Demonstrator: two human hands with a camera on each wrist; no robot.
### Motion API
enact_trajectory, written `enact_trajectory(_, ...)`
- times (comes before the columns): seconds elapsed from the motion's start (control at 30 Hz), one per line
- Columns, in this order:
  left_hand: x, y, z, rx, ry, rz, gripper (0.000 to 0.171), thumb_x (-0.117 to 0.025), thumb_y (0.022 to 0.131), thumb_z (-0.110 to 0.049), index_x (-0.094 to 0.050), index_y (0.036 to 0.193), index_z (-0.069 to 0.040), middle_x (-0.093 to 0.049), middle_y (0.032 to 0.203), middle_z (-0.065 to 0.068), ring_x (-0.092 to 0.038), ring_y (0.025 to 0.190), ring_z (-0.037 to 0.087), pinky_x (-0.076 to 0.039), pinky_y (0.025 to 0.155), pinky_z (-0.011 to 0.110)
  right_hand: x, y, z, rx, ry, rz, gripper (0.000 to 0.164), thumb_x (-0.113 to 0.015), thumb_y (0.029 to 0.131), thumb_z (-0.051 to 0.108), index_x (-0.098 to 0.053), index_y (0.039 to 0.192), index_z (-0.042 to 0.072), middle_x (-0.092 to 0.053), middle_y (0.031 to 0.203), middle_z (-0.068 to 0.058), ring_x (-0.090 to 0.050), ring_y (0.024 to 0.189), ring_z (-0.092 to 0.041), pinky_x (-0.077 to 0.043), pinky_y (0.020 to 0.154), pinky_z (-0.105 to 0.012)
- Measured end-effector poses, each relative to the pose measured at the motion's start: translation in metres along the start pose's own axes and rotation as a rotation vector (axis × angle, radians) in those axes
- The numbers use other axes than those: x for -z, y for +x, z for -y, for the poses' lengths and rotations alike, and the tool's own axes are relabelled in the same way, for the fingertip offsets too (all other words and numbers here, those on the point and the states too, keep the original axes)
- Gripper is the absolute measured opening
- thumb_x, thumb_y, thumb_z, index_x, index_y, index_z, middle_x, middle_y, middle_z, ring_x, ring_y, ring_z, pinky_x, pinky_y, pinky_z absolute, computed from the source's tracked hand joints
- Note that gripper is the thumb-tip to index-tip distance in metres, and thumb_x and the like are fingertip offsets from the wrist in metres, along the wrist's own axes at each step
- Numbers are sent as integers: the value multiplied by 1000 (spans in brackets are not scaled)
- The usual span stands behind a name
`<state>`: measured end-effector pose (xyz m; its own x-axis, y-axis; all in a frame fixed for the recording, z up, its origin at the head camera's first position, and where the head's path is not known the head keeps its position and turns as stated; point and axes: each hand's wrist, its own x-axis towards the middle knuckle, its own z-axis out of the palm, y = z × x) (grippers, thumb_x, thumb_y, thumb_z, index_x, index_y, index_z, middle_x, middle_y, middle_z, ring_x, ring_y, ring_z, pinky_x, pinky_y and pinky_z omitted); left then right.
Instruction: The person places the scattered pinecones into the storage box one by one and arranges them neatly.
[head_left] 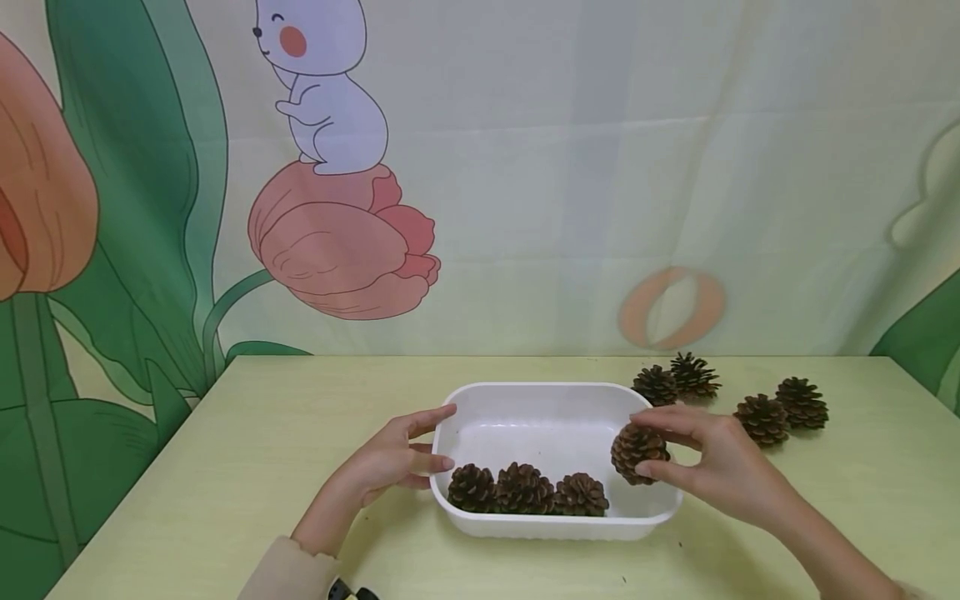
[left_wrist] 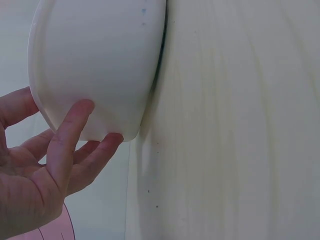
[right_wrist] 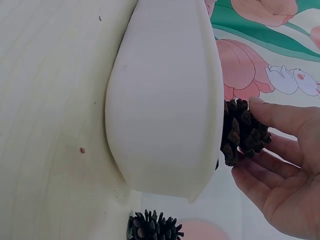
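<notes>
Right hand (head_left: pixel 712 457)'s got a pinecone (head_left: pixel 637 454) pinched in its fingers over the white tub (head_left: pixel 555 528), left hand (head_left: pixel 392 454) gripping the tub's end, fingers spread.

In the head view, the left hand (head_left: pixel 386 462) is pointing toward two o'clock, its fingers (head_left: pixel 429 419) spreading and gripping, the left forearm (head_left: pixel 322 518) slanting toward seven. The right hand (head_left: pixel 716 454) is pointing toward ten o'clock, its thumb (head_left: pixel 667 473) and fingertips (head_left: pixel 649 417) pinching, the right forearm (head_left: pixel 817 537) slanting toward four.

head: above, facing forward-down, farther | wrist views: close, facing tub's (head_left: pixel 555 527) outside | shared: tub
</notes>
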<state>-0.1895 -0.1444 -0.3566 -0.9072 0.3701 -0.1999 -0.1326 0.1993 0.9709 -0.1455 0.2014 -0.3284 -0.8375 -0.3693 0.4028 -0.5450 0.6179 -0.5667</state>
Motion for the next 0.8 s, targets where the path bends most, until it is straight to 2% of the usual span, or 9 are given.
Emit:
enact_trajectory(0.27, 0, -1, 0, 4, 4, -8, 69, -65, 79, 6, -35, 140, -5, -30, 139, 29, -51, 111, 41, -54, 74, 44, -3, -1, -4, -36, 12, 60, 48, -77, 70, 19, -62, 112, 1, -64, 109, -13, -61, 97, -33, -51, 82, -39)
enact_trajectory(0.57, -1, -1, 0, 12, -1, -11, 69, -64, 79, 6, -35, 140, -5, -32, 138, 29, -53, 109, 39, -54, 74, 44, -5, -2, -7, -44, 11, 119, 47, -77, 71, 20, -63, 111, 1, -65, 109, -12, -61, 99, -30, -50, 84, -40)
enact_trajectory(0.8, -1, -1, -1, 13, -1, -12, 69, -65, 79, 6, -36, 140, -6, -33, 138, 29, -53, 109, 38, -54, 74, 44, -7, -4, -10, 11, -31, 124, 45, -78, 69, 17, -64, 109, 2, -66, 106, -9, -61, 98, -25, -50, 83, -42)
